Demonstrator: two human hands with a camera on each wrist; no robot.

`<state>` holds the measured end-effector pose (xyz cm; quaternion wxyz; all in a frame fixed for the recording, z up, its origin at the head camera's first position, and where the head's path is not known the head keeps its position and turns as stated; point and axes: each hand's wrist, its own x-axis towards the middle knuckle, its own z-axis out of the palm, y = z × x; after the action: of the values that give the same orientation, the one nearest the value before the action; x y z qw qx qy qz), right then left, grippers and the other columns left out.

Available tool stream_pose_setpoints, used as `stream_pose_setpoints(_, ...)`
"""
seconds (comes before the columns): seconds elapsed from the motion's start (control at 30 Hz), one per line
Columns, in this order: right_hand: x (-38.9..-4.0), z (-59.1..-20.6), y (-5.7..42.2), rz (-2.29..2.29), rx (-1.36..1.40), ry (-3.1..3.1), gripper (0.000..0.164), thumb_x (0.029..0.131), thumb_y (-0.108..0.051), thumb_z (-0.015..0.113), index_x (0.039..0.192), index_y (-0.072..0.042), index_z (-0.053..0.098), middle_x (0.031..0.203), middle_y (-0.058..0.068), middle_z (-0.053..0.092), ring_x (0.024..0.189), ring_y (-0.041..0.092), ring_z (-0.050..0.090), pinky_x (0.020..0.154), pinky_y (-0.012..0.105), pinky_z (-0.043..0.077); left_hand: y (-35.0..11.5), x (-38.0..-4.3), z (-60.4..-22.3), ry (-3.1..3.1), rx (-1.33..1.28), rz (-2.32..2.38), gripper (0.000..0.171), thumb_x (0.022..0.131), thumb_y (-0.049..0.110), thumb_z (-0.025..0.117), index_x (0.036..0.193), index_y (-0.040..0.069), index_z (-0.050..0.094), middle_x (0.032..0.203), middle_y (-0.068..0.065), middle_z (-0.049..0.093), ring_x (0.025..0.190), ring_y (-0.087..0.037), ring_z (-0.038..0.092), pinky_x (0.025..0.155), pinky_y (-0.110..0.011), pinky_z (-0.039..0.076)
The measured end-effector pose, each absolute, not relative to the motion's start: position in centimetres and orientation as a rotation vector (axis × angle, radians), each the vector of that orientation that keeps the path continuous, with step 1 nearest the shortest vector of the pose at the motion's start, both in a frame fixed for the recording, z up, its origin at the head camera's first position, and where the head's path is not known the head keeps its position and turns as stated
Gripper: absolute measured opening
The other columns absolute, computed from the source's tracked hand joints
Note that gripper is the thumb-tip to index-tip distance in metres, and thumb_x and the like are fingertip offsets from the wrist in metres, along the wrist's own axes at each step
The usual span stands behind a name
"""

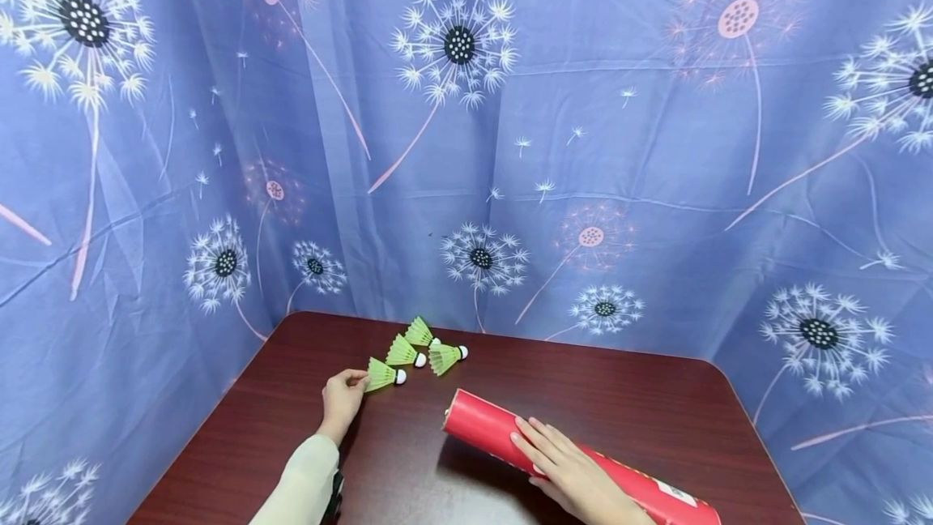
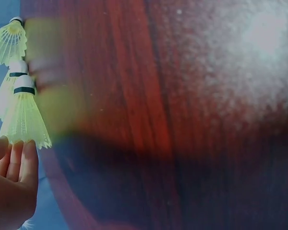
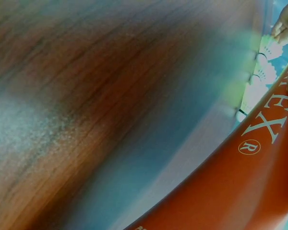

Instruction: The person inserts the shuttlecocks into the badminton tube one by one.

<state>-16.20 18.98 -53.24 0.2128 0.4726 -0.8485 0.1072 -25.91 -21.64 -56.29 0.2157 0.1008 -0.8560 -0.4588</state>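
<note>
Several yellow-green shuttlecocks with white heads lie close together on the table. My left hand (image 1: 342,403) pinches the feathered skirt of the nearest shuttlecock (image 1: 381,375) between thumb and fingertips, its head pointing right. In the left wrist view, the fingers (image 2: 29,163) meet the skirt's rim of that shuttlecock (image 2: 26,115). My right hand (image 1: 572,472) holds a long red shuttlecock tube (image 1: 484,424) from above, fingers across it. The tube slants, its far end towards the shuttlecocks. White letters run along the tube (image 3: 240,177) in the right wrist view.
Beside the pinched one lie the other shuttlecocks, one in the middle (image 1: 402,352), one at the back (image 1: 420,332) and one at the right (image 1: 446,358). The dark red-brown table (image 1: 641,395) has rounded far corners. A blue dandelion-print curtain (image 1: 554,144) hangs behind it.
</note>
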Motion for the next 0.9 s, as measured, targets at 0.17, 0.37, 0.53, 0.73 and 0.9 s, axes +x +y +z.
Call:
stream_pose_setpoints(0.17,-16.3,-53.2,18.9,0.304,1.334,-2.316,0.068,0.089,-0.032,0.069,0.146,-0.009,0.04,0.15,0.01,0.039,0.133,0.028,0.039,0.115,0.023,0.011,-21.9,-25.7,-56.5,-2.398,0.266,-1.256,0.005,0.082,0.001,0.072,0.083,-0.004,0.072,0.074,-0.013,0.07,0.066,-0.02,0.063,0.075,-0.043,0.046)
stream_pose_setpoints(0.37,-16.3,-53.2,18.8,0.315,1.347,-2.286,0.058,0.097,-0.038,0.054,0.145,-0.008,0.041,0.149,0.011,0.04,0.131,0.03,0.042,0.115,0.024,0.011,-22.0,-25.3,-56.5,-2.41,0.275,-1.25,0.004,0.083,0.002,0.072,0.081,-0.002,0.071,0.072,-0.011,0.069,0.063,-0.017,0.059,0.067,-0.035,0.046)
stream_pose_setpoints(0.53,-16.2,-53.3,18.8,0.313,1.346,-2.293,0.057,0.099,-0.041,0.049,0.145,-0.009,0.041,0.15,0.011,0.039,0.132,0.03,0.042,0.115,0.023,0.01,-22.1,-24.9,-56.4,-2.404,0.278,-1.22,0.005,0.083,0.003,0.072,0.079,0.001,0.071,0.072,-0.009,0.068,0.065,-0.02,0.059,0.069,-0.038,0.046)
stream_pose_setpoints(0.73,-16.1,-53.2,18.7,0.314,1.335,-2.318,0.059,0.098,-0.042,0.05,0.146,-0.01,0.04,0.15,0.01,0.038,0.132,0.029,0.042,0.115,0.022,0.01,-22.1,-24.5,-56.1,-2.391,0.224,-1.188,0.004,0.082,0.004,0.074,0.078,0.003,0.071,0.071,-0.007,0.069,0.064,-0.016,0.06,0.074,-0.043,0.046)
stream_pose_setpoints(0.9,-16.1,-53.1,18.8,0.295,1.312,-2.353,0.059,0.099,-0.044,0.047,0.147,-0.011,0.039,0.151,0.008,0.037,0.134,0.027,0.04,0.115,0.021,0.011,-21.5,-23.8,-55.0,-2.38,0.16,-1.221,0.004,0.082,0.005,0.074,0.079,0.003,0.071,0.07,-0.005,0.068,0.06,-0.01,0.057,0.072,-0.037,0.045)
